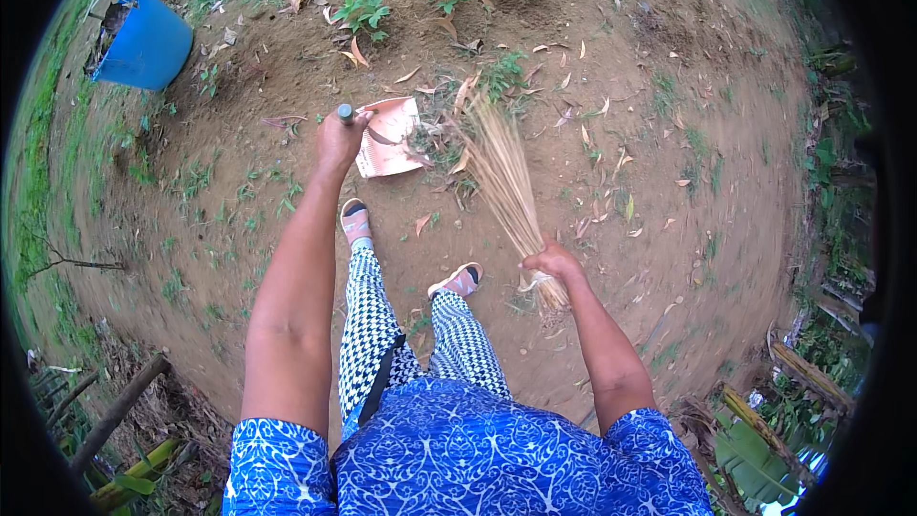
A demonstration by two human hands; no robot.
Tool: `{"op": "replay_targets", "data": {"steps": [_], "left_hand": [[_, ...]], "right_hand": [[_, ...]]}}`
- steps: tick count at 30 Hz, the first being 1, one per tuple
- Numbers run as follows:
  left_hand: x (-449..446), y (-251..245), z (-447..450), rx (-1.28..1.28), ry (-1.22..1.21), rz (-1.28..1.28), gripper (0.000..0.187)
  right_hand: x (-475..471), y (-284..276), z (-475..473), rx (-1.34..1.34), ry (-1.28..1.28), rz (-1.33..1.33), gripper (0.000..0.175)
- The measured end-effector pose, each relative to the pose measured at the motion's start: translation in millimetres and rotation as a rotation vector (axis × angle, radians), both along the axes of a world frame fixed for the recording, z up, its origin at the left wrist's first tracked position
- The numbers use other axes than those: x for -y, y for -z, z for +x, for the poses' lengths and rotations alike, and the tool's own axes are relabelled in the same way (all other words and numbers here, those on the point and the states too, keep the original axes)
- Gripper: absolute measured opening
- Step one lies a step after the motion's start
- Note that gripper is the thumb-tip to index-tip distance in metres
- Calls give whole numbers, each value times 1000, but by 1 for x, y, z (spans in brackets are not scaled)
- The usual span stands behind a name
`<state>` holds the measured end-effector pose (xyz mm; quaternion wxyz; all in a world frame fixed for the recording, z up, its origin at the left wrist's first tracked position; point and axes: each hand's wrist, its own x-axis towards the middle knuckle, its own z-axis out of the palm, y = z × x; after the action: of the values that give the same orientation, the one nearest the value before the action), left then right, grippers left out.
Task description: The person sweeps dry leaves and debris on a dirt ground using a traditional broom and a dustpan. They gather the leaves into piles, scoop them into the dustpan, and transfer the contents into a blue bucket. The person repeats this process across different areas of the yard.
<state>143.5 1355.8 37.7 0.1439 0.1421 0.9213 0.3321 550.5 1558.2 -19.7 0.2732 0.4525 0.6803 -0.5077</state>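
My left hand (pixel 339 141) is closed around the upright handle (pixel 345 113) of a pink dustpan (pixel 392 150). The pan rests on the bare soil ahead of my feet, with a dry leaf and some dirt inside. In my right hand (pixel 555 261) is a stick broom (pixel 505 179), gripped near its tied end. Its bristles slant forward and left, slightly blurred, onto a heap of weeds and dry leaves (pixel 438 140). That heap lies against the pan's right edge, partly hidden by the bristle tips.
A blue bucket (pixel 147 39) holding dead leaves stands tilted in view at the upper left. Small green plants (pixel 362 13) grow from the soil ahead. Wooden poles (pixel 118 412) lie at lower left, and cut stems (pixel 766 430) at lower right.
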Motion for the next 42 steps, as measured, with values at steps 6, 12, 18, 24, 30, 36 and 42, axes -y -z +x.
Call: {"op": "replay_targets", "data": {"steps": [6, 12, 18, 24, 30, 36, 42], "left_hand": [[43, 30, -25, 4, -9, 58, 31], [54, 20, -14, 131, -111, 151, 31], [51, 16, -9, 28, 3, 68, 33], [41, 8, -14, 0, 22, 110, 31], [55, -20, -78, 90, -160, 49, 31], [72, -45, -138, 132, -238, 26, 38], [72, -27, -140, 182, -225, 16, 36]], "right_hand": [[35, -86, -42, -53, -231, -59, 109], [5, -150, 14, -9, -241, 37, 110], [-29, -116, 59, -200, 209, -66, 82], [14, -43, -19, 13, 572, -333, 66], [77, -84, -84, -113, 103, -283, 77], [56, -164, -76, -147, 74, -147, 87], [33, -187, -108, -247, 308, -19, 87]]}}
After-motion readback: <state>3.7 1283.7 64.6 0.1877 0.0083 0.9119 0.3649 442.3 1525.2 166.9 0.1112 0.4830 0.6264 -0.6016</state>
